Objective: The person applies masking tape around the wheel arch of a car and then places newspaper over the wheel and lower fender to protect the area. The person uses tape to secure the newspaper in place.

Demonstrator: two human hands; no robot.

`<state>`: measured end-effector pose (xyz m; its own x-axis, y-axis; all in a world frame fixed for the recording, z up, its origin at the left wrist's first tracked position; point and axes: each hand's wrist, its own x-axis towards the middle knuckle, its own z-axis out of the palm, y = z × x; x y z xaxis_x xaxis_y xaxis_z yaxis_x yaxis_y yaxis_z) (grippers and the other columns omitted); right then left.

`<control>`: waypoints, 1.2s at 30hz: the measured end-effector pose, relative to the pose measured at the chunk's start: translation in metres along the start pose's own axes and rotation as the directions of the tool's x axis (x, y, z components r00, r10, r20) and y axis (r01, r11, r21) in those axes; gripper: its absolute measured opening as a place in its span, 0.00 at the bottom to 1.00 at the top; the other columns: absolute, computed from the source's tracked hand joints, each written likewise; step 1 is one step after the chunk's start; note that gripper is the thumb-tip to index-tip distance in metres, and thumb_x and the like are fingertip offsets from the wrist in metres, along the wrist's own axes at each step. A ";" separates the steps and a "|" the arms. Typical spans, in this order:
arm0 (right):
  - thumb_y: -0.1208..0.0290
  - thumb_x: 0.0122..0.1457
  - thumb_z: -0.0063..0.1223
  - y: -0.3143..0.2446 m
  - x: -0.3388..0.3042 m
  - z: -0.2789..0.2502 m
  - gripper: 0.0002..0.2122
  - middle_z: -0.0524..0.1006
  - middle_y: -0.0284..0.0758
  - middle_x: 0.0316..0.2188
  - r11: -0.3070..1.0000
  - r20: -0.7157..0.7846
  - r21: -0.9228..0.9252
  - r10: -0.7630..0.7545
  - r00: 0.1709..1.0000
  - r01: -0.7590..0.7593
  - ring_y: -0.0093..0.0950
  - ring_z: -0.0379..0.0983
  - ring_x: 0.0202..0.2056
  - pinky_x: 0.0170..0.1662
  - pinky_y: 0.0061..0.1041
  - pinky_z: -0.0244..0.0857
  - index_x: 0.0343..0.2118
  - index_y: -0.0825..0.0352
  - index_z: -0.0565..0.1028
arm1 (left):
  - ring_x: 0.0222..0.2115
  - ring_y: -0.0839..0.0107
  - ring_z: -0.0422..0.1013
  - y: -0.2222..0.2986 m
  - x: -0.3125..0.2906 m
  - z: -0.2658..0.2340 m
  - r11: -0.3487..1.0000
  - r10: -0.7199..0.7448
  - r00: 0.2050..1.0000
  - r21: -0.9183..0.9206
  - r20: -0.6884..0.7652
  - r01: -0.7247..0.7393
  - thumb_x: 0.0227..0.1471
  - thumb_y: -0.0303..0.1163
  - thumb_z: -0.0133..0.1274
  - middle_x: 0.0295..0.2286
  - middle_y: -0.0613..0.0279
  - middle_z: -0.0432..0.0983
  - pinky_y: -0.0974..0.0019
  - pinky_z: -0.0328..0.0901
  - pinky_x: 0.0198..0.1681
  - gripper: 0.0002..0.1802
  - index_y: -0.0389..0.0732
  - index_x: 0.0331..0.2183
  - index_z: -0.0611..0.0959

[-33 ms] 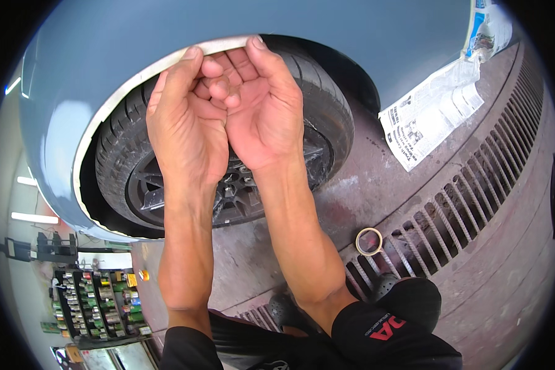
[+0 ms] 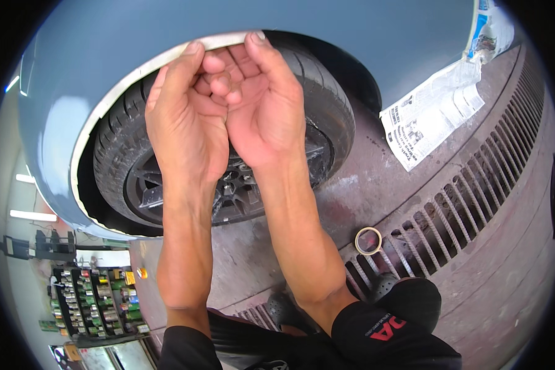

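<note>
Both hands (image 2: 186, 120) (image 2: 268, 108) touch a pale strip (image 2: 221, 42), fingers (image 2: 220, 85) half curled (whether gripping, cannot tell), partly hiding a tire (image 2: 114, 139).

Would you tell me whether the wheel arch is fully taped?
Only partly: pale tape lines its left stretch up to the right thumb; none shows beyond.

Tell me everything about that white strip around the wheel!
The strip looks like creamy paper tape. It curves along the edge of the blue car around the wheel, from the top down the left side, its inner border uneven lower down. Near its top end, the thumbs of the left hand and right hand touch it.
</note>
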<state>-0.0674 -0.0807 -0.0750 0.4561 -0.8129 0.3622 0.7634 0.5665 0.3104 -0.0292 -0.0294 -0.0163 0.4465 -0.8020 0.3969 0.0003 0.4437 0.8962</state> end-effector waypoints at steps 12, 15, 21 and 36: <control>0.66 0.73 0.47 -0.008 0.002 -0.001 0.15 0.82 0.39 0.46 0.999 0.045 0.023 0.027 0.999 -0.028 0.30 0.77 0.51 0.60 0.31 0.70 0.53 0.73 0.74 | 0.22 0.69 0.75 -0.003 0.003 -0.005 0.997 0.012 0.993 -0.080 0.116 -0.003 0.66 0.32 0.52 0.25 0.60 0.82 0.72 0.74 0.29 0.13 0.32 0.36 0.85; 0.66 0.73 0.47 -0.014 0.002 -0.003 0.15 0.82 0.38 0.46 1.000 0.001 -0.024 0.017 1.000 -0.017 0.29 0.77 0.49 0.56 0.30 0.70 0.52 0.73 0.74 | 0.22 0.70 0.75 -0.010 0.004 -0.011 0.996 0.033 0.993 -0.089 0.109 -0.023 0.66 0.32 0.52 0.26 0.60 0.81 0.72 0.74 0.29 0.13 0.32 0.36 0.85; 0.66 0.72 0.47 -0.012 0.001 -0.004 0.14 0.82 0.38 0.44 0.997 -0.040 -0.064 0.032 0.999 -0.035 0.28 0.77 0.45 0.49 0.27 0.68 0.50 0.72 0.75 | 0.23 0.72 0.74 -0.007 0.004 -0.020 0.998 0.053 0.995 -0.043 0.087 -0.049 0.66 0.31 0.52 0.26 0.61 0.80 0.72 0.73 0.29 0.11 0.32 0.37 0.84; 0.65 0.71 0.48 -0.012 0.011 0.000 0.13 0.81 0.37 0.41 0.997 -0.057 -0.027 0.069 0.996 -0.071 0.26 0.76 0.34 0.31 0.20 0.65 0.45 0.72 0.76 | 0.25 0.76 0.71 -0.010 0.017 -0.017 0.982 0.092 0.989 0.156 0.114 -0.109 0.68 0.28 0.52 0.28 0.62 0.77 0.71 0.70 0.28 0.09 0.33 0.39 0.82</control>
<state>-0.0718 -0.0966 -0.0751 0.5333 -0.7780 0.3322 0.7411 0.6190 0.2601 -0.0066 -0.0401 -0.0217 0.3398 -0.7982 0.4974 -0.1875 0.4607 0.8675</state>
